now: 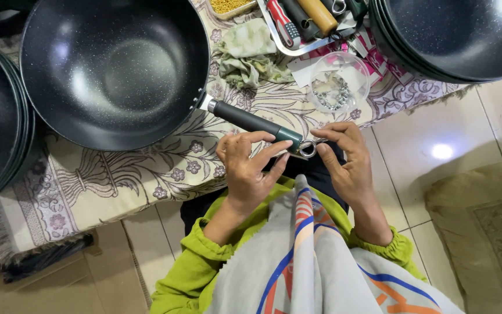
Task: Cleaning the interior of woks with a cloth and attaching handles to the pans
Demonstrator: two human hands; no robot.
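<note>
Speckled black wok [114,70]; floral beige cloth [117,174]; lime-green sleeves [190,270].

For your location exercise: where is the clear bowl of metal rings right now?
In the head view, the clear bowl of metal rings sits upper right on the patterned cloth, between the tool tray and the right hand.

The wok [114,70] has a dark speckled non-stick coating with a soft sheen; its handle [254,123] looks like matt dark plastic ending in a shiny metal ring [308,148]. Beneath the wok lies a woven patterned cloth [117,174]. Right of the handle, a clear plastic bowl [339,81] holds bright metal parts.
</note>
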